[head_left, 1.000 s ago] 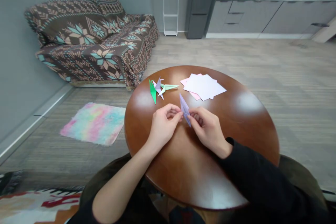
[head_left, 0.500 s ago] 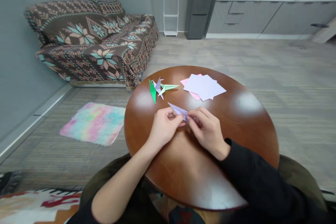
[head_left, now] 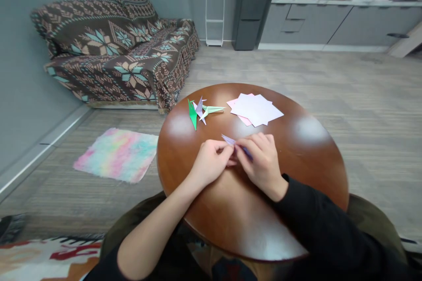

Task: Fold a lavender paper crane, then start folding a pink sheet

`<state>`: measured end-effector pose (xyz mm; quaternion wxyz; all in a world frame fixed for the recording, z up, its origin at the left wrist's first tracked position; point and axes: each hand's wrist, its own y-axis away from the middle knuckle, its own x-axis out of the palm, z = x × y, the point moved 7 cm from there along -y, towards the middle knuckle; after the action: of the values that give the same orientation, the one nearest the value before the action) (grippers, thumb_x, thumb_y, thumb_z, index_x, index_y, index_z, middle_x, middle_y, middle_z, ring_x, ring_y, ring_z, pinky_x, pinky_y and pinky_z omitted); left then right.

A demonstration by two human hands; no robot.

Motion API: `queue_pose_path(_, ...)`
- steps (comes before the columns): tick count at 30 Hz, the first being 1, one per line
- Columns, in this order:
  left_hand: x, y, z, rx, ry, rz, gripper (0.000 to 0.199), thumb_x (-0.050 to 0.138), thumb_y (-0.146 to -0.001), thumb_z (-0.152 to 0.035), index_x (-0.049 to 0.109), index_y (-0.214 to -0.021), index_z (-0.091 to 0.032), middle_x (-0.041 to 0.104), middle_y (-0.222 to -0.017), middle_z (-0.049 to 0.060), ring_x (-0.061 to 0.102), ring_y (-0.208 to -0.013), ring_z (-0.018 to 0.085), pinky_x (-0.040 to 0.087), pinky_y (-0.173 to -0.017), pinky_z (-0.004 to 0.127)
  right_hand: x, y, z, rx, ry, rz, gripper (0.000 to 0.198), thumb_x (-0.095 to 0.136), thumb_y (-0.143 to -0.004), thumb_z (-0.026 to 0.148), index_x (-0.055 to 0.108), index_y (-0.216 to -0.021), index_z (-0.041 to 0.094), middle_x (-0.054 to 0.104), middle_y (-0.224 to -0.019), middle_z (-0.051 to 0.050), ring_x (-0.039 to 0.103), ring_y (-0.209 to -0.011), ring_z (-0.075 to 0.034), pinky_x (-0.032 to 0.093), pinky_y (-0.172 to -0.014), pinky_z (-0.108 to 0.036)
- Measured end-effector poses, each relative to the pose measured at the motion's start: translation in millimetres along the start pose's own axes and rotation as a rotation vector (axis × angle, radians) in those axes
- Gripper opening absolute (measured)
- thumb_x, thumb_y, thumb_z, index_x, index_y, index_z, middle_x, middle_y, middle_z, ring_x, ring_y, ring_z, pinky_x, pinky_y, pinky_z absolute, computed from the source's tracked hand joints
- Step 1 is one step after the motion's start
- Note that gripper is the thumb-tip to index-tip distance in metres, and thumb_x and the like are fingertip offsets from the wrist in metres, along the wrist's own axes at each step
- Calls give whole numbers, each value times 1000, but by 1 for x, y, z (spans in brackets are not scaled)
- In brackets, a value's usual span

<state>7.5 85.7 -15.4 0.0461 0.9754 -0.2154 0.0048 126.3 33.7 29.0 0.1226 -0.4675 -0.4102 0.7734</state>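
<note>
A folded piece of purple origami paper (head_left: 228,139) is pinched between my two hands over the near middle of the round table. My left hand (head_left: 212,160) grips it from the left with thumb and fingertips. From the right, my right hand (head_left: 261,161) has closed thumb and fingers on it, covering much of the paper. Its narrow tip points away to the upper left. Beyond my left hand lie folded paper cranes: a green one (head_left: 193,116), a purple one (head_left: 199,107) and a pale green one (head_left: 212,109).
Stacked square paper sheets (head_left: 257,109), white-lilac over pink, lie toward the far side of the brown round table (head_left: 296,162). A pastel fluffy mat (head_left: 117,154) is on the floor at left. Behind stand a covered sofa (head_left: 132,57) and a kitchen counter (head_left: 306,24).
The purple paper has shifted right and slid farther into my hands, so less of its tip shows. My left hand has moved slightly right.
</note>
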Motion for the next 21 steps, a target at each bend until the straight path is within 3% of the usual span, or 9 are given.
queue_pose_path(4, -5, 0, -4, 36, 38, -74, 19, 68, -84, -29, 72, -74, -15, 74, -73, 4, 77, -71, 19, 68, -69, 29, 1, -1, 2, -28, 20, 8, 11, 58, -99, 12, 61, -96, 22, 70, -83, -3, 57, -78, -21, 35, -77, -40)
queue_pose_path(9, -8, 2, -5, 45, 1, -105, 18, 65, -83, -27, 73, -72, -15, 73, -70, 3, 77, -68, 19, 67, -65, 28, 0, -3, 3, -24, 70, 6, 12, 61, -97, 12, 58, -92, 22, 69, -79, -2, 55, -75, -21, 34, -79, -40)
queue_pose_path(16, -6, 4, -5, 66, -113, -102, 25, 60, -83, -28, 71, -64, -15, 67, -65, 2, 72, -67, 20, 66, -67, 31, -3, -2, 2, 1, 58, -36, 14, 65, -95, 15, 55, -89, 23, 68, -76, 0, 56, -73, -20, 33, -80, -41)
queue_pose_path(21, -4, 4, -8, 130, -215, -65, 32, 59, -85, -29, 59, -56, -16, 57, -57, 0, 63, -60, 16, 58, -62, 25, -1, -3, 2, 10, 44, 6, 13, 62, -96, 14, 56, -90, 24, 69, -80, -1, 58, -76, -21, 33, -83, -42)
